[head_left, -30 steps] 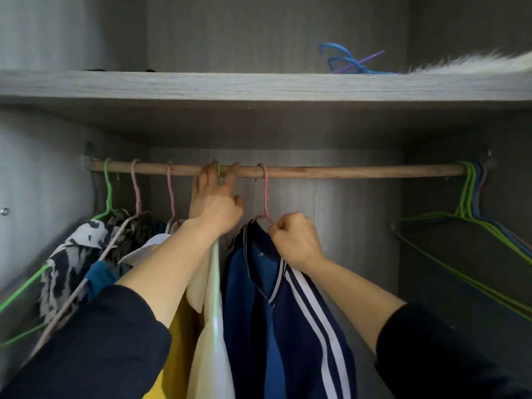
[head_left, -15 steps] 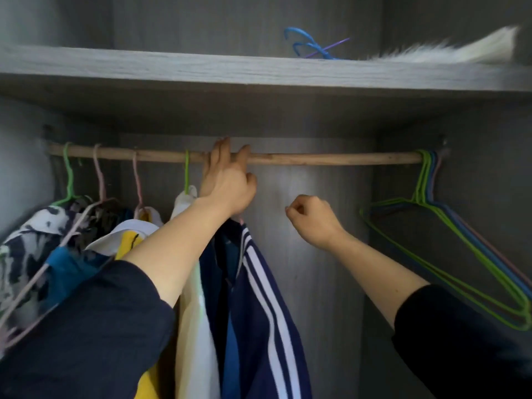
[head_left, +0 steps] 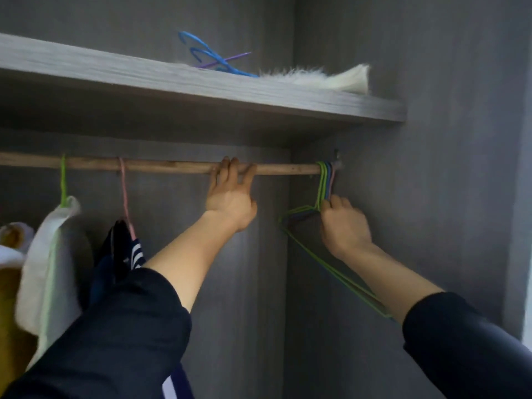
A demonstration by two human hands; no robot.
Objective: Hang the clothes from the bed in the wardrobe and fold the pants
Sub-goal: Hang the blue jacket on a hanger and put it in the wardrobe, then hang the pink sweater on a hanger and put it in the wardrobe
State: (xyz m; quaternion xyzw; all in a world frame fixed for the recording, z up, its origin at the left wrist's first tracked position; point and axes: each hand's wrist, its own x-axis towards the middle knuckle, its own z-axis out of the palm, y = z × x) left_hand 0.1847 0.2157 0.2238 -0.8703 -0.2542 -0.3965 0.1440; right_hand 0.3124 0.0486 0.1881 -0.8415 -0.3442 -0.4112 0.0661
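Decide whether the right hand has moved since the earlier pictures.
Yes. The right hand went rightward along the rail, from the jacket's hanger to the empty hangers at the rail's right end, which it now grips.

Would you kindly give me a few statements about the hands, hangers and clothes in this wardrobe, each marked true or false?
1. The left hand has its fingers on the wooden rod. True.
2. The right hand grips the navy striped jacket. False: it grips the bunch of empty hangers at the rod's right end.
3. Blue hangers lie on the shelf above the rod. True.
4. The navy striped jacket hangs on a green hanger. False: it hangs on a pink hanger; the green one carries a white garment.
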